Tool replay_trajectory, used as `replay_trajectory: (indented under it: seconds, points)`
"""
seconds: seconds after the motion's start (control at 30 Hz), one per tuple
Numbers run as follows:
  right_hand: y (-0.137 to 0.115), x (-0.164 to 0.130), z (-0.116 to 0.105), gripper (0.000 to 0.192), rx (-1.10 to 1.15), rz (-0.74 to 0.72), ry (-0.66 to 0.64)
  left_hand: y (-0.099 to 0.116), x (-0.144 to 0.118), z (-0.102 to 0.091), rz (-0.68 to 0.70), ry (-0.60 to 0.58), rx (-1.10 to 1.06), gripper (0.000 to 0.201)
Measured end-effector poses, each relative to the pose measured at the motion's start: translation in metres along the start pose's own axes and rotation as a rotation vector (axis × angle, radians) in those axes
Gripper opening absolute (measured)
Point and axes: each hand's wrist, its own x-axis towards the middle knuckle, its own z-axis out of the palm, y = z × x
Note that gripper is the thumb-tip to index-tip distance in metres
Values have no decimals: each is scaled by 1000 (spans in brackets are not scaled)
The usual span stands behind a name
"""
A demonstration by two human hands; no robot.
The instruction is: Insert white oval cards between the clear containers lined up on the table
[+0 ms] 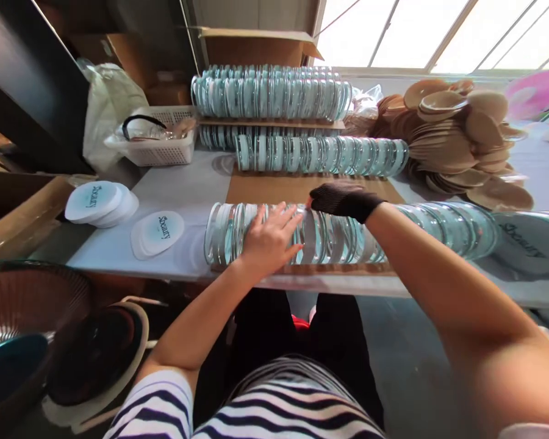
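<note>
Seen from above, near table edge: bare left hand [271,239] lies flat, fingers spread, on a row of clear glass discs [348,235] standing on edge on cardboard. Right hand [343,200] in black glove rests on the row's top; grip state can't be told. Left: printed white lids [101,203]. Farther back: more disc rows [320,153], white basket [158,143], tan pads [462,134].

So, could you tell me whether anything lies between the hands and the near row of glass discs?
Nothing visible does: the left hand already rests on the near row, and the gloved right hand touches its top.
</note>
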Motion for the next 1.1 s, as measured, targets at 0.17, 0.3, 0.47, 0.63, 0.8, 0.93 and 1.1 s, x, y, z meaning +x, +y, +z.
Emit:
replay_trajectory:
  seconds: [0.17, 0.3, 0.47, 0.63, 0.8, 0.93, 1.1]
  points:
    - [1, 58, -16, 31, 89, -209, -355, -2, 1, 11, 4, -27, 35, 57]
    - [-23, 64, -26, 31, -69, -230, -473, -4, -1, 11, 19, -43, 96, 60]
    - [-37, 44, -32, 26, -375, -235, -254, -2, 2, 7, -11, -99, 118, 60]
    - [-36, -20, -10, 37, -235, -33, 55, -2, 1, 6, -23, -120, 90, 59]
    - [-73, -95, 65, 43, -84, 183, 282, 0, 0, 4, -36, -111, 64, 58]
    - [-99, -115, 142, 35, 31, 212, 343, 0, 1, 4, -42, -106, 56, 58]
    - [-80, -127, 153, 34, 174, 124, 416, 2, 1, -1, -47, -122, 72, 59]
